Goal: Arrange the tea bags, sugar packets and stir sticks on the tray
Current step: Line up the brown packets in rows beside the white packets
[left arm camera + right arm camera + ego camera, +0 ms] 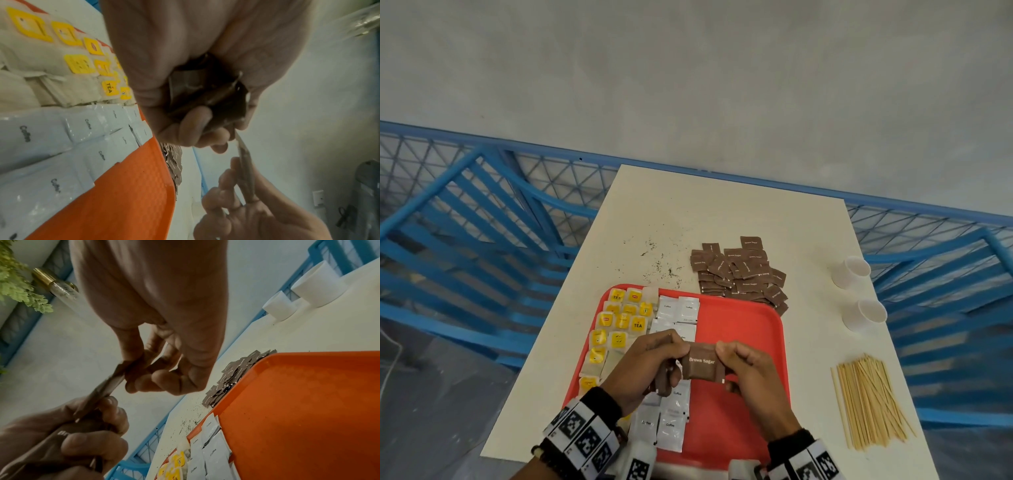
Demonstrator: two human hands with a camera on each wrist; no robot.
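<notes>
Above the near middle of the red tray (pixel 743 329), a brown sugar packet (pixel 702 364) is held up between both hands. Left hand (pixel 650 365): fingers curled, pinching the packet's left edge, with more brown packets clamped in the palm, as seen from the left wrist view. Right hand (pixel 748 368): thumb and fingertips pinched on the right edge.

Tray's left strip is filled with tea bags (pixel 619 329) carrying yellow tags. Just right of them, white coffee sachets (pixel 671 425) are laid in a column running near to far; the middle of that column is blocked from view by the hands. Right half of the tray is bare red surface.

Right of the tray, near side, a loose bundle of wooden stir sticks (pixel 869 404) is lying on the white table (pixel 722 212), well apart from the tray. Farther along the right edge, two white paper cups (pixel 859 294) are tipped on their sides.

Just past the tray's far right corner, a heap of brown sugar packets (pixel 741 270) is piled on the table, its near edge touching the rim. Dark specks (pixel 657 260) are scattered left of that heap.

Blue metal railing (pixel 482 212) is visible beyond the table.
</notes>
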